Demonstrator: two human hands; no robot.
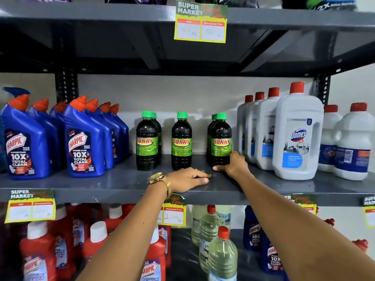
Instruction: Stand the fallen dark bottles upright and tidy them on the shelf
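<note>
Several dark Sunny bottles with green caps stand upright on the grey middle shelf [121, 183]. The left bottle [146, 142] has another close behind it. The middle bottle [181, 142] stands alone. The right bottle [221, 142] also hides one behind it. My right hand [236, 165] wraps the base of the right bottle, thumb across its front and fingers on its right side. My left hand [186, 179], with a gold watch on the wrist, lies flat on the shelf in front of the middle bottle and holds nothing.
Blue Harpic bottles [85, 142] fill the shelf's left side. White Domex jugs [298, 134] crowd close to the right of my right hand. A price tag [200, 23] hangs from the shelf above. Red and clear bottles [221, 252] stand on the shelf below.
</note>
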